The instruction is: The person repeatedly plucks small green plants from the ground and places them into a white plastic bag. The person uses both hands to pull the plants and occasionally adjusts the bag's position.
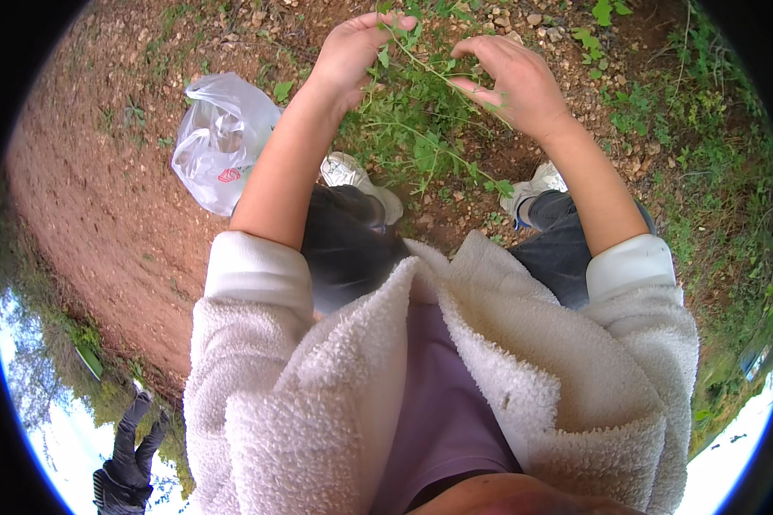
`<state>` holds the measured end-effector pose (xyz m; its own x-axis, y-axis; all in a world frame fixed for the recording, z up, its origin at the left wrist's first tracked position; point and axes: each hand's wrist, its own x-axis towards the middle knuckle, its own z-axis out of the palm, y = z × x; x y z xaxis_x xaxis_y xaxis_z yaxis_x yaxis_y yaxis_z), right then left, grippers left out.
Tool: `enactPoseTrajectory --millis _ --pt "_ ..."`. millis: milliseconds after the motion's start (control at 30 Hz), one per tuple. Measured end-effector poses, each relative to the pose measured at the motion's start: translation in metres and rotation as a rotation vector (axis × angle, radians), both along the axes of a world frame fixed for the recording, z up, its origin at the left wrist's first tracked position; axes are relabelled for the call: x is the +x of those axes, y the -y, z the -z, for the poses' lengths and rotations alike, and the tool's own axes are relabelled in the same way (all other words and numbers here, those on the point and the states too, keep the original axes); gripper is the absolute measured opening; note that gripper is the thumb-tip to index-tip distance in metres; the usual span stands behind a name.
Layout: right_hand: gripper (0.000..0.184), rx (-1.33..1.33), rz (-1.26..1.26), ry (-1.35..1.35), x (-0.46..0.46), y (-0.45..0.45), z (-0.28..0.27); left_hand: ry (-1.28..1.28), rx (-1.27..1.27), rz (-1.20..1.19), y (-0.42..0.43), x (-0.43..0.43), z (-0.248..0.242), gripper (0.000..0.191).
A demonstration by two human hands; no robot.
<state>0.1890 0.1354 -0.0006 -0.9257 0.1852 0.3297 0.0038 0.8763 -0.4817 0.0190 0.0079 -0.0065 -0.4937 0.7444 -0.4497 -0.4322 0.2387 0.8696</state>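
My left hand (pixel 354 55) pinches a thin green plant stem (pixel 428 67) near its leafy upper end. From there the stem slants down to the right, across the thumb of my right hand (pixel 518 84). That hand is curved, with a gap between thumb and forefinger; whether the thumb presses on the stem cannot be made out. Below both hands a leafy green plant (pixel 418 122) spreads over the soil, in front of my white shoes. A translucent white plastic bag (pixel 222 145) with a red print sits on the ground left of my left forearm.
Reddish, stony soil (pixel 116 193) stretches out on the left. Low weeds and grass (pixel 714 167) grow along the right side. Far off at the lower left, a person in dark clothes (pixel 129 463) stands near bushes.
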Motion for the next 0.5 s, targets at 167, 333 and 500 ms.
enactPoseTrajectory --millis 167,333,500 --pt "0.031 0.140 0.048 -0.003 -0.005 0.001 0.020 0.045 0.092 0.038 0.000 0.001 0.002 0.019" --pt "0.032 0.171 0.065 0.140 -0.006 -0.005 0.027 0.202 0.084 0.076 0.004 -0.007 0.005 0.014" --pt "0.029 0.028 0.094 0.222 -0.008 -0.008 0.019 0.428 0.200 0.097 0.007 -0.015 0.010 0.009"
